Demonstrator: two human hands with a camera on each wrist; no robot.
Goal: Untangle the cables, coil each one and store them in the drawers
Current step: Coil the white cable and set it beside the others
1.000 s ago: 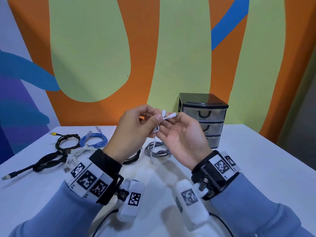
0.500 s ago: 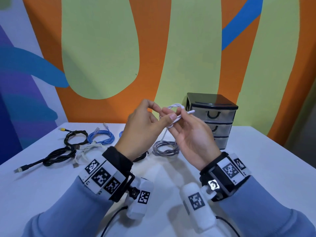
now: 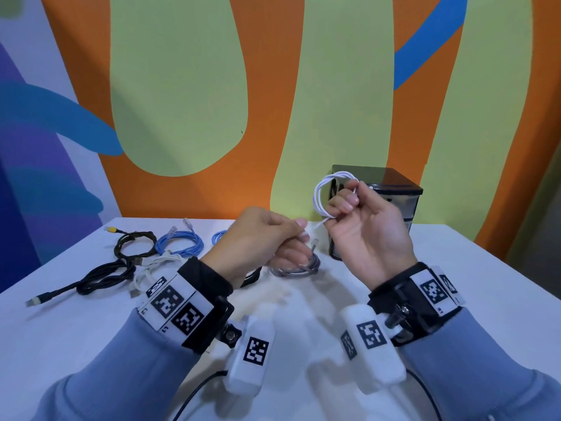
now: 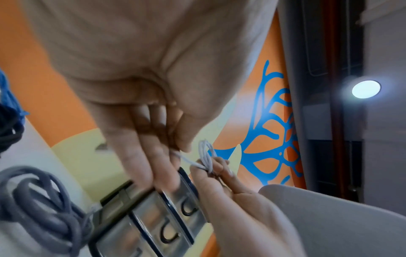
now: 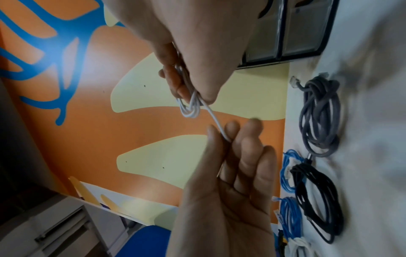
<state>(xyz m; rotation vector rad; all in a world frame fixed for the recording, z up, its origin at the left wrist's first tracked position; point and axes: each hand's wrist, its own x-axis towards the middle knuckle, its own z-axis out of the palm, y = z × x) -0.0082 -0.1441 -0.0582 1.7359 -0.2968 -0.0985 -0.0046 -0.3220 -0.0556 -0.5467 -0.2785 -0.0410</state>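
Observation:
A thin white cable [image 3: 322, 196] is wound into a small coil that my right hand [image 3: 349, 208] pinches in the air in front of the drawer unit [image 3: 400, 189]. Its free end runs down-left to my left hand [image 3: 300, 235], which pinches it between thumb and fingers. The left wrist view shows the coil [image 4: 205, 156] and the taut strand; the right wrist view shows the coil [image 5: 191, 106] too. A coiled grey cable [image 3: 296, 267] lies on the white table [image 3: 455, 299] under the hands. The drawers [image 4: 153, 219] are closed.
At the table's left lie a blue cable [image 3: 179, 243], a second blue one [image 3: 219, 237] partly hidden, a black cable with a yellow plug [image 3: 133, 246], a long black cable [image 3: 100, 278] and a white one [image 3: 151, 268]. A painted wall stands behind.
My hands have drawn apart: the right rose with the coil toward the drawer unit, the left dropped, pulling the free end taut.

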